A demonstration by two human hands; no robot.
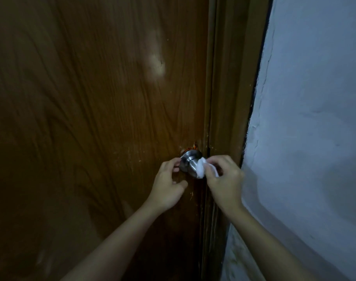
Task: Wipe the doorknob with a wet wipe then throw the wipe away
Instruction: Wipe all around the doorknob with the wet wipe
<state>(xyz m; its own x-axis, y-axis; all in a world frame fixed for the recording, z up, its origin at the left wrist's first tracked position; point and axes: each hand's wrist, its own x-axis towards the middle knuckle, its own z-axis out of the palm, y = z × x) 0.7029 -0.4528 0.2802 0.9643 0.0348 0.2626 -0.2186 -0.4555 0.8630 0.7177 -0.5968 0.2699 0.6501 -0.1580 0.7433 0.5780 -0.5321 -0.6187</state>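
A brown wood-grain door [92,118] fills most of the head view, and it's seen shut against its frame [232,98], with a pale, rough-plastered wall [315,118] off to the right. The doorknob [190,162], a round brushed-metal one, is mounted near the door's right edge, low in the shot, and some orange-ish chipping can be made out in the wood just above its base plate. The wet wipe [201,169] is bunched up white and pressed against the right side of the knob, so it's touching the metal there. It's pinched by the right hand [223,179], thumb and fingertips curled tight around the wad, with part of the wipe hidden under the fingers. The left hand [169,185] is curled loosely around the knob's left side; the fingertips are laid on the metal near the base, and the thumb is stuck out below, close to the door surface, so it's more of a light steadying grip than a closed fist. Both forearms are bare and reach up from the bottom of the frame. Lighting is pretty dim, so finer detail on the knob's face can't really be made out.
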